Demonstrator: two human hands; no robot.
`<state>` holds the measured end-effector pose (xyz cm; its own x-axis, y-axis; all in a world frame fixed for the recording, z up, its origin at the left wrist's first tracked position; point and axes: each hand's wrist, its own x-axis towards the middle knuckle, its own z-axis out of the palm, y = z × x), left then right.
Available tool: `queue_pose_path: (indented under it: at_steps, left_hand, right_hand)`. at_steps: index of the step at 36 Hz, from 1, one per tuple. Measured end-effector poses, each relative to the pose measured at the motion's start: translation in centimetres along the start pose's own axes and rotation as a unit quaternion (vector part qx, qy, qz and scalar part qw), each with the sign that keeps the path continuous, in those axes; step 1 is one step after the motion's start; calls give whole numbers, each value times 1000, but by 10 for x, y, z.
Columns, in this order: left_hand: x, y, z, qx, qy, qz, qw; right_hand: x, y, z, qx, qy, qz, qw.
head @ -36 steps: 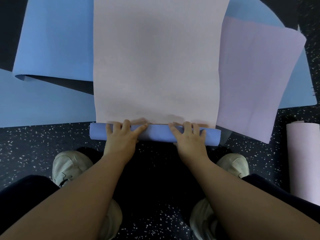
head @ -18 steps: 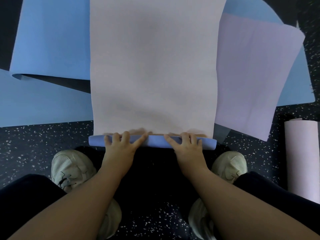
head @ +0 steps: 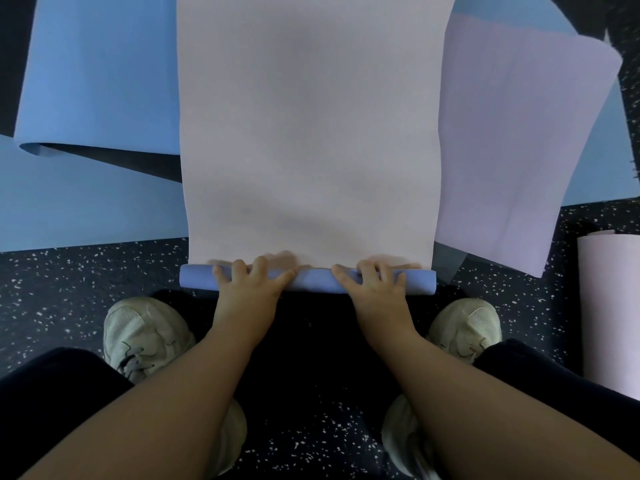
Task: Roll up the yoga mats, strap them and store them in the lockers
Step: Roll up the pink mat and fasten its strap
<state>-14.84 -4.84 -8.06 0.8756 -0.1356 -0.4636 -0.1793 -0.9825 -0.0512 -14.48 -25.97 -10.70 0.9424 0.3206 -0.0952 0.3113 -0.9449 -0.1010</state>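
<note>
Both hands lay on the thin blue rolled end (head: pixel 311 279) of the pale pink foam yoga mat (head: pixel 308 133). The left hand (head: pixel 250 289) had its fingers bent over the top of the roll, thumb stretched along it toward the middle, grasping it. The right hand (head: pixel 374 291) gripped the roll in the same way, fingers curled over its far side, thumb pointing inward. The fingertips were blurred where they met the flat part of the mat.

The roll lay crosswise on the dark speckled rubber floor (head: pixel 69 299), just ahead of two pale grey sneakers (head: pixel 145 334), one at each side. From the roll the unrolled pink sheet ran straight away from the person, lying over a light blue mat (head: pixel 86 74) spread at the left, whose near edge was folded over. A lilac mat (head: pixel 512 133) lay flat and skewed at the right, its edge tucked under the pink one. A rolled pale pink mat (head: pixel 609 306) stood apart at the far right edge.
</note>
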Motion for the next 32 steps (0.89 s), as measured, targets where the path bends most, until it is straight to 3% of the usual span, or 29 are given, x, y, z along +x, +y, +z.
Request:
queue_pose_path:
  at_steps: [16,21,28,32]
  left_hand:
    - [8,-14,-9,-109,-45,-6,993]
    - [2,-16,-11,-128,-92,3,987]
    - [4,-18,-11,-177,-103,-6,979]
    - [10,-18,-13,-186,-110,-26,976]
  right_hand:
    - [11,8,-19,77,-49,-20,996]
    - [1,7,-19,66,-51,-20,996]
    - [4,6,-29,77,-107,-6,991]
    - [17,8,-39,80,-194,-3,978]
